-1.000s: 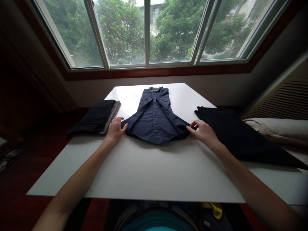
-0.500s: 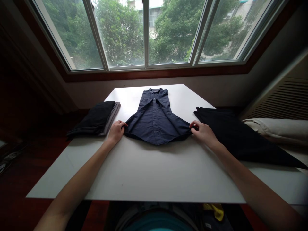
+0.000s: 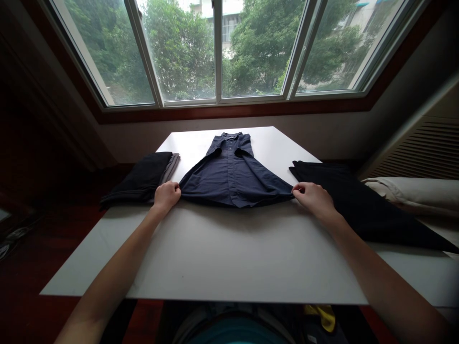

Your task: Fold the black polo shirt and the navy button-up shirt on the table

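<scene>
A dark navy button-up shirt lies front side up on the white table, its collar toward the window. The lower part spreads out wide, while the upper part is narrow, with the sides folded in. My left hand is closed on the left corner of the hem. Pinched in my right hand is the right corner. Between the two hands the hem is stretched and looks slightly raised, with a shadow under it. My left fingertips are partly hidden behind the hand.
Folded dark clothes with a grey one lie left of the shirt. To the right are a black garment and a cream cloth roll. A window stands behind the table. Yellow cloth shows below the front edge.
My hands have moved apart, pulling the hem wider and tauter. The side flaps have opened outward near the shirt's middle, and the hem's centre sags less.
</scene>
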`<state>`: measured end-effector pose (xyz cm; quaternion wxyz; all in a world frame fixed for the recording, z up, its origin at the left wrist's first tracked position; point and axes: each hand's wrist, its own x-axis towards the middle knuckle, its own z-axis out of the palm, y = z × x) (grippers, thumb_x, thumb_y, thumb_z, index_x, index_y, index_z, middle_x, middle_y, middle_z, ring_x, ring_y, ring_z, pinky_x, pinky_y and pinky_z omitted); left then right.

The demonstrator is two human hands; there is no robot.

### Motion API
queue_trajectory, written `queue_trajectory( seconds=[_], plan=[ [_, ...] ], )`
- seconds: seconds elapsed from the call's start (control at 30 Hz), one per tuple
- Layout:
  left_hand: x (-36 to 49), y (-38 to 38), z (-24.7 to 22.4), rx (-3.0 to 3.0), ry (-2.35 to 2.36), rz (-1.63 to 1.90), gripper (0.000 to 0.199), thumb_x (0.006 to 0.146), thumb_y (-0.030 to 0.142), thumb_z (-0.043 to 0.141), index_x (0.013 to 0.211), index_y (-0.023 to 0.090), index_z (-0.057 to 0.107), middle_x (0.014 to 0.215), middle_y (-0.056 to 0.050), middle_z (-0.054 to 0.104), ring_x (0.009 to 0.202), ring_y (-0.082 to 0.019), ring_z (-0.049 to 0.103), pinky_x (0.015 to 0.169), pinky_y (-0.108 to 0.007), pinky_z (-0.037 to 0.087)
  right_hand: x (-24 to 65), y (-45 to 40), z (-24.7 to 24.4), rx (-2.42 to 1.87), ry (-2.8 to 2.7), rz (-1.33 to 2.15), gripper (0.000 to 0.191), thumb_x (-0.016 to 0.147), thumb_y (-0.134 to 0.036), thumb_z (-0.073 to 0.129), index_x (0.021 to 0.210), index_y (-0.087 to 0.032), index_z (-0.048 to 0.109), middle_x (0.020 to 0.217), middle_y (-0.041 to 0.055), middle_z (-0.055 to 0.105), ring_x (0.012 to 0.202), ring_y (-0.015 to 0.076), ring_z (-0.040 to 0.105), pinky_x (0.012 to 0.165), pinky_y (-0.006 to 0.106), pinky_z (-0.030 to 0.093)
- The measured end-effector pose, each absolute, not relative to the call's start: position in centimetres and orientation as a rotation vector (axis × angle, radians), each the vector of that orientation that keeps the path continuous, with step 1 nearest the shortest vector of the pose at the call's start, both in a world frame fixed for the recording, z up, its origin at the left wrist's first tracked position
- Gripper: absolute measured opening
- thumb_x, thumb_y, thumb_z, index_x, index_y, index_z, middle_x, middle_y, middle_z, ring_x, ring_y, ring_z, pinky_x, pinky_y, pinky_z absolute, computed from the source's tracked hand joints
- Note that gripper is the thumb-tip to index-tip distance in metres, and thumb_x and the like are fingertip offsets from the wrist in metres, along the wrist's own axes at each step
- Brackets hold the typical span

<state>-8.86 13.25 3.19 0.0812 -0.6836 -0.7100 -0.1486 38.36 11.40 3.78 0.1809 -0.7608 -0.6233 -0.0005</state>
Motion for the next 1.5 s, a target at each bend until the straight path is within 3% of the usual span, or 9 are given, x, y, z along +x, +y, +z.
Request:
queue_trajectory(
  seconds=[0.37,0.63,0.73,0.87,0.93,1.03,1.2,1.5],
  plan=[
    [-8.3,11.9,6.1,-2.326,-2.501,-0.050,0.023,0.070,0.025,0.051,0.079,0.020,0.072,0.077,-0.007,0.071,0.077,-0.023,0.065,0.061,-0.025,0.040,39.5,11.4,4.9,-2.343,-1.731,0.010,0.025,0.078,-0.030,0.051,0.087,-0.023,0.073,0.087,0.0105,0.071,0.084,0.0301,0.065,0.066,0.035,0.039],
    [-9.3,11.7,6.6,-2.704,-2.676,0.068,0.018,0.062,0.025,0.050,0.063,0.016,0.066,0.060,-0.003,0.064,0.061,-0.019,0.060,0.056,-0.024,0.041,39.8,11.3,4.7,-2.294,-1.719,-0.078,0.023,0.079,-0.029,0.050,0.081,-0.022,0.072,0.087,0.0090,0.070,0.087,0.0279,0.063,0.069,0.035,0.039],
    [-9.7,11.4,6.9,-2.723,-2.562,-0.073,0.022,0.069,0.034,0.053,0.069,0.017,0.067,0.067,-0.003,0.067,0.063,-0.018,0.060,0.058,-0.024,0.042,40.0,11.6,4.1,-2.194,-1.758,-0.106,0.023,0.078,-0.033,0.051,0.085,-0.022,0.071,0.093,0.0079,0.069,0.088,0.0265,0.063,0.070,0.035,0.040],
    [-9.7,11.7,5.9,-2.497,-2.325,-0.522,0.041,0.079,0.059,0.053,0.095,0.023,0.065,0.088,-0.003,0.070,0.073,-0.019,0.063,0.064,-0.025,0.044,40.0,11.9,3.1,-2.083,-1.792,-0.107,0.032,0.079,-0.039,0.054,0.102,-0.021,0.067,0.102,0.0083,0.067,0.091,0.0254,0.063,0.071,0.033,0.042],
    [-9.4,12.4,4.7,-2.478,-2.256,-0.693,0.045,0.080,0.062,0.052,0.103,0.024,0.061,0.089,-0.003,0.069,0.074,-0.018,0.063,0.066,-0.025,0.044,40.0,12.0,2.8,-2.075,-1.794,-0.083,0.036,0.081,-0.041,0.054,0.109,-0.020,0.064,0.105,0.0091,0.067,0.093,0.0255,0.063,0.071,0.033,0.043],
    [-9.1,13.4,2.6,-2.542,-2.151,-0.908,0.040,0.081,0.053,0.057,0.107,0.024,0.057,0.087,-0.001,0.066,0.068,-0.016,0.061,0.064,-0.025,0.045,39.9,12.1,2.6,-2.072,-1.797,-0.027,0.037,0.083,-0.039,0.052,0.112,-0.019,0.063,0.103,0.0094,0.068,0.091,0.0253,0.064,0.070,0.032,0.043],
    [-9.4,14.2,1.2,-2.496,-2.062,-0.971,0.022,0.081,0.033,0.057,0.101,0.025,0.057,0.082,0.001,0.063,0.064,-0.013,0.059,0.064,-0.024,0.043,40.0,11.9,3.0,-2.009,-1.793,-0.050,0.037,0.077,-0.020,0.049,0.110,-0.022,0.065,0.100,0.0066,0.069,0.084,0.0223,0.063,0.064,0.029,0.040],
    [-10.5,14.2,1.9,-2.339,-2.069,-0.804,0.014,0.085,0.027,0.053,0.096,0.025,0.059,0.090,-0.001,0.065,0.069,-0.016,0.059,0.065,-0.025,0.040,40.3,11.7,3.5,-2.050,-1.784,-0.026,0.036,0.070,-0.020,0.052,0.102,-0.023,0.068,0.099,0.0058,0.066,0.079,0.0208,0.060,0.061,0.029,0.039]
  ],
)
